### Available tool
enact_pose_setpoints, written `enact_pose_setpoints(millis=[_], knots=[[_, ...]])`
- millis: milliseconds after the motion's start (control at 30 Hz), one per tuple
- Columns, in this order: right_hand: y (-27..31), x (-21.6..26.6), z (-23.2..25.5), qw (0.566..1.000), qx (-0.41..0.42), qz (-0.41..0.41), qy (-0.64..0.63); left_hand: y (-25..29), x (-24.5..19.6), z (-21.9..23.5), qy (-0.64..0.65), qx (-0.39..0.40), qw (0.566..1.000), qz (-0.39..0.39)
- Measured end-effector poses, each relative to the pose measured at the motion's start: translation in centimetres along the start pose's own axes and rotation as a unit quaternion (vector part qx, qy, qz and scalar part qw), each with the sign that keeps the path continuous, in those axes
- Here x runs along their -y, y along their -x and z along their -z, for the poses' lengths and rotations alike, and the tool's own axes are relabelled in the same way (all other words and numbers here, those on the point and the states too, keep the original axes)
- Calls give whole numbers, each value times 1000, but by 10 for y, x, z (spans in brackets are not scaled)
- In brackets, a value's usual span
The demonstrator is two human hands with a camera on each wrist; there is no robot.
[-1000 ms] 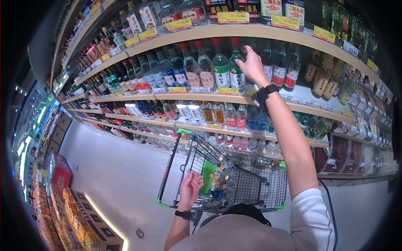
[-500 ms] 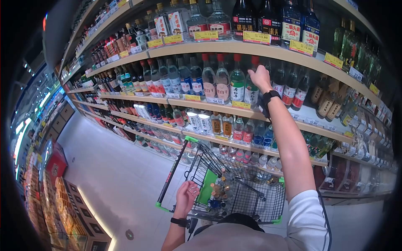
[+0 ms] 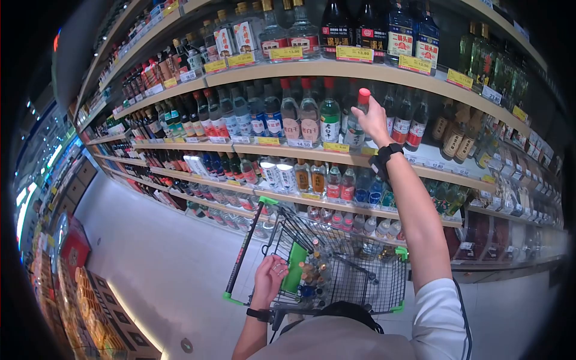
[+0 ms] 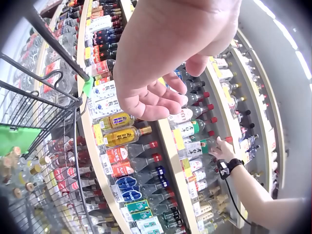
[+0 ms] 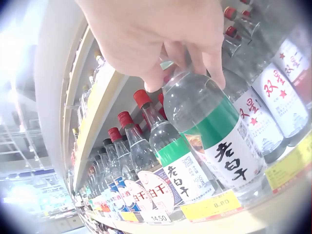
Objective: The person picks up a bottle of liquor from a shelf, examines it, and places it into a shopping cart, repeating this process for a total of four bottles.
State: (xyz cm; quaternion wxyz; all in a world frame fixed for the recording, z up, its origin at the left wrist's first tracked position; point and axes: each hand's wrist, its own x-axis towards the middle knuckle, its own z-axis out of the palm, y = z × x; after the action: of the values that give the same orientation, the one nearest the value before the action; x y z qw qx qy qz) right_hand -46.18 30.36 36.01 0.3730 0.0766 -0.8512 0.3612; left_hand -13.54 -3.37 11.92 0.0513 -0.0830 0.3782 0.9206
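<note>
My right hand (image 3: 374,122) grips the neck of a clear glass liquor bottle (image 5: 222,136) with a green-and-white label. Its red cap (image 3: 363,95) pokes up above the fingers in the head view. The bottle tilts at the front edge of the shelf, its base close behind the yellow price tags. Beside it stands a matching bottle (image 5: 183,163) with the same label. Low over the shopping cart's handle end, my left hand (image 3: 270,277) hangs with loosely curled fingers and holds nothing. In the left wrist view this hand (image 4: 170,48) covers part of the shelves.
The black wire cart (image 3: 360,282) with green corners stands below, with several bottles (image 3: 315,273) inside. Packed rows of bottles fill the shelves, including red-and-white labelled ones (image 3: 415,133) to the right. A shelf board (image 3: 360,72) runs just above my right hand. Boxed goods (image 3: 114,312) stand behind left.
My right hand went from reaching beside the bottle's cap to gripping its neck. The bottle now leans forward out of its row. My left hand stays nearly where it was.
</note>
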Motion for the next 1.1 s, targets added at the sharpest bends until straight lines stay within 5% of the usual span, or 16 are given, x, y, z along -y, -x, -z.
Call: enact_pose_setpoints(millis=[567, 900, 1100], knots=[[54, 31, 105, 993, -48, 42, -97, -45, 1, -59, -84, 129, 987, 37], [110, 72, 105, 956, 120, -59, -263, -72, -7, -169, -105, 221, 969, -40], [119, 84, 100, 939, 181, -31, -289, -76, 2, -173, -178, 252, 944, -112]])
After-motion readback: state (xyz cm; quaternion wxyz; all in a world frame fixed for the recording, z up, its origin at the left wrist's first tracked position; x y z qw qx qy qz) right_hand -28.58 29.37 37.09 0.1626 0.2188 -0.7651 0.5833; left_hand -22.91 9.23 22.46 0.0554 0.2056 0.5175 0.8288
